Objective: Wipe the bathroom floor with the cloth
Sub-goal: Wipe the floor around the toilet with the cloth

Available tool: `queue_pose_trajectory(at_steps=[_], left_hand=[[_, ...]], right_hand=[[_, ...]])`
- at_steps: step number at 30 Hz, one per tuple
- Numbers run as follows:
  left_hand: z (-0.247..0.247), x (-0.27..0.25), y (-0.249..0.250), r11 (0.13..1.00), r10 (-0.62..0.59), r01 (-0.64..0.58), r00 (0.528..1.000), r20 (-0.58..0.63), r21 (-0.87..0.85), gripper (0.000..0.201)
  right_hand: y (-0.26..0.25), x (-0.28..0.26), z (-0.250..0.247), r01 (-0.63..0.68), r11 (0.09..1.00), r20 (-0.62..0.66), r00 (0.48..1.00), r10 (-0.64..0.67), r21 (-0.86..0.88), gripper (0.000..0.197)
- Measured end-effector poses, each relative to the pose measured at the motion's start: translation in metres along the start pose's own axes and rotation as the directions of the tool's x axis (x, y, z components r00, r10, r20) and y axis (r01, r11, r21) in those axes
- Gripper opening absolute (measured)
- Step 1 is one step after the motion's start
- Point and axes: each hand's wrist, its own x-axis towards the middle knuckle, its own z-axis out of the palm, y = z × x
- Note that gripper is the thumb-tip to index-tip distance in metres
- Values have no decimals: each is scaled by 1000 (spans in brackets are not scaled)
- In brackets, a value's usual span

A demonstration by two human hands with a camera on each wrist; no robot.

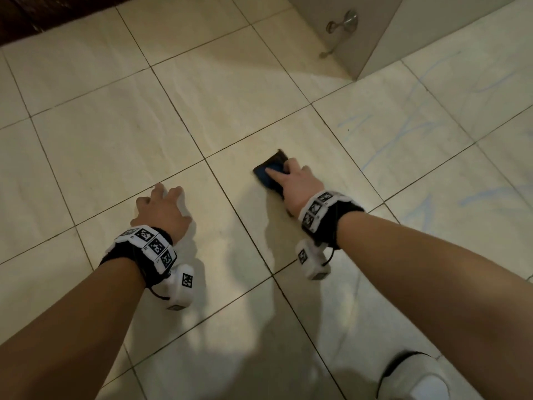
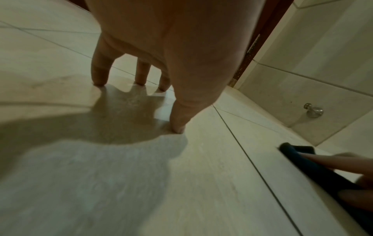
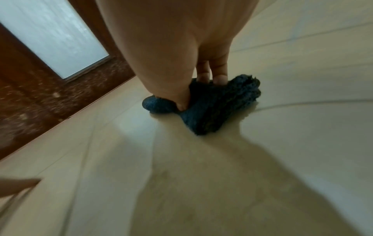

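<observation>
Bare forearms reach down over the tiled bathroom floor [image 1: 161,131]. At left, the left hand [image 1: 163,210] props on spread fingers [image 2: 99,70], tips touching a tile, holding nothing. At right, the right hand [image 1: 297,180] presses a folded dark blue cloth [image 1: 269,176] flat on the floor, fingers [image 3: 220,75] together on top, thumb pinning its near edge.

The right hand [image 1: 297,181] is pressing a folded dark blue cloth [image 1: 269,176] flat against the pale tiled floor [image 1: 115,134], its fingers lying across the top of it. The left hand [image 1: 163,210] is bracing on the floor well to the left of the cloth, fingers spread with their tips touching the tile. Faint blue streaks [image 1: 403,131] are showing on the tiles beyond and to the right of the right hand.
</observation>
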Motion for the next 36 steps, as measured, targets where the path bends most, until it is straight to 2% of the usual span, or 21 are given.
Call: queue_pose_trajectory(at_steps=[4, 9, 12, 15, 18, 21, 24, 27, 31, 34, 36], left_hand=[[-3, -1, 0, 1000, -4, 4, 1000, 7, 24, 67], [-10, 2, 4, 994, 7, -7, 1000, 7, 113, 66], [-23, -5, -1, 983, -18, -7, 991, 131, 185, 73], [-44, -29, -2, 989, -108, 83, 972, 211, 124, 69], [-74, -65, 8, 978, -207, 197, 962, 177, 75, 56], [-103, -83, 28, 972, -233, 232, 960, 156, 29, 55], [-111, -67, 59, 982, -185, 188, 977, 109, -19, 56], [-99, -32, 104, 996, -78, 80, 995, 56, -49, 56], [-80, -6, 160, 992, 39, -30, 997, 68, -121, 60], [-78, 6, 199, 983, 94, -76, 990, 106, -165, 62], [-78, 20, 216, 983, 137, -126, 988, 73, -137, 60]], right_hand=[[56, 1, -8, -145, 989, -54, 988, 145, -4, 70], [82, 6, -8, -206, 978, -73, 975, 208, 34, 76], [79, 8, -14, -193, 981, -24, 981, 194, 29, 80], [83, 8, -31, -151, 987, 76, 986, 147, 48, 81], [87, 7, -60, -100, 989, 133, 988, 85, 110, 72], [92, 7, -87, -88, 985, 150, 987, 65, 150, 67], [94, 18, -108, -99, 982, 160, 984, 73, 160, 71], [102, 32, -118, -107, 980, 114, 990, 88, 166, 75], [116, 30, -133, -131, 980, 76, 990, 121, 153, 79], [136, 19, -143, -164, 976, 60, 986, 157, 143, 74], [152, 19, -143, -154, 977, 19, 988, 153, 147, 69]])
